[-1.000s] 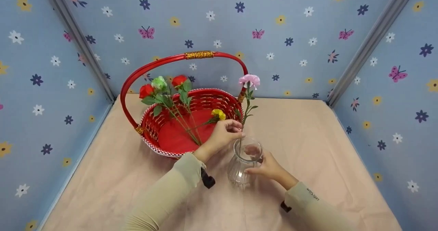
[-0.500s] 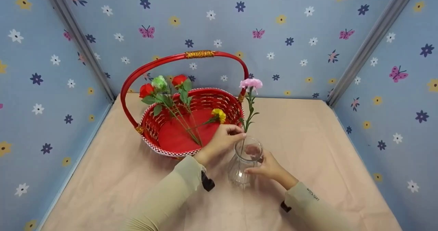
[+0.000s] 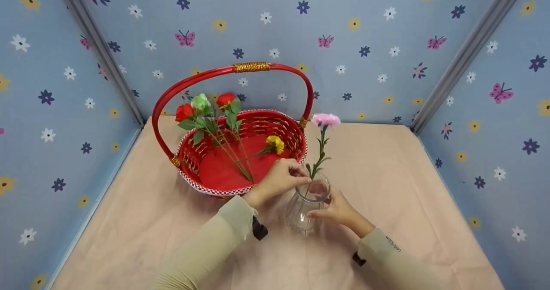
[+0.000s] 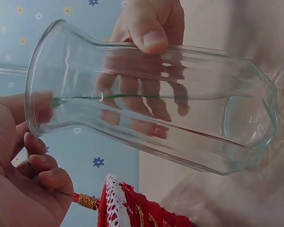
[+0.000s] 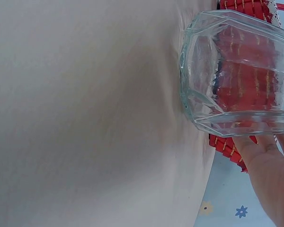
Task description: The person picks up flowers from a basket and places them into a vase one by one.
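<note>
My left hand (image 3: 281, 178) pinches the stem of a pink carnation (image 3: 325, 120) right at the mouth of a clear glass vase (image 3: 300, 215). The flower head stands above the rim, leaning slightly right. Through the glass in the left wrist view, the thin stem (image 4: 189, 98) runs down inside the vase. My right hand (image 3: 337, 210) grips the vase from its right side, thumb in front and fingers wrapped behind. In the right wrist view the faceted vase base (image 5: 194, 80) meets the cloth, and part of the right hand (image 5: 270, 175) shows beside it.
A red woven basket (image 3: 210, 192) with a tall arched handle (image 3: 197, 76) stands left of the vase. In it lie two red roses (image 3: 184, 112), a green-white flower (image 3: 200, 103) and a yellow flower (image 3: 275, 144). Patterned blue panels (image 3: 275, 32) enclose the cloth-covered table (image 3: 386, 174).
The pink carnation has gone lower into the vase and its head has shifted right. My left hand has come down slightly with it. The right hand and vase have stayed put.
</note>
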Demonstrator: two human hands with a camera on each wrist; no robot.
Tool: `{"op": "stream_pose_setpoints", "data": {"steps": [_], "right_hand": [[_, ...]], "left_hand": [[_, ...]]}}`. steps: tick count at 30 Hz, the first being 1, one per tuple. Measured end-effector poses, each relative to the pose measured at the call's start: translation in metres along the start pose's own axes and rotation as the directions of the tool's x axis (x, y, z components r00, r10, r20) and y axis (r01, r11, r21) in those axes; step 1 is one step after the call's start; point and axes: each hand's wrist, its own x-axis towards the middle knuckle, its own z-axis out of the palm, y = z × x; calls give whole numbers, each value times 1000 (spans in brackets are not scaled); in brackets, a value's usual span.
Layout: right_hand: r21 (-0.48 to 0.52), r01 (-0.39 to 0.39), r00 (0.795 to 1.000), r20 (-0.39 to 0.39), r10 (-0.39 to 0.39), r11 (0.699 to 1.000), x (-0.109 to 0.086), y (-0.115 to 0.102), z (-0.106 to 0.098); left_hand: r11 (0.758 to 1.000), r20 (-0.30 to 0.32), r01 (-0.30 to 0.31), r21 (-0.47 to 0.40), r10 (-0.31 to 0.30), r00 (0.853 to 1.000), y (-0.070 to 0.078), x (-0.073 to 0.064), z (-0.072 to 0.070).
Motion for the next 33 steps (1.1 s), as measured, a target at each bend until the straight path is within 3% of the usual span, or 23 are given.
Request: {"op": "stream_pose_setpoints", "data": {"steps": [13,20,27,33], "right_hand": [[3,-17,1000,-18,17,1000,-1,1,0],[4,-29,999,-13,30,1000,0,3,0],[-19,-25,999,-23,24,1000,3,33,0],[3,-28,999,-26,28,1000,3,33,0]], "left_hand": [[1000,-66,-27,-8,27,997,2,-5,-18],[1000,-61,11,-18,-12,998,5,-8,-31],[999,-95,34,-15,-35,995,3,-13,-47],[999,-107,45,13,-43,993,2,-16,-62]]}}
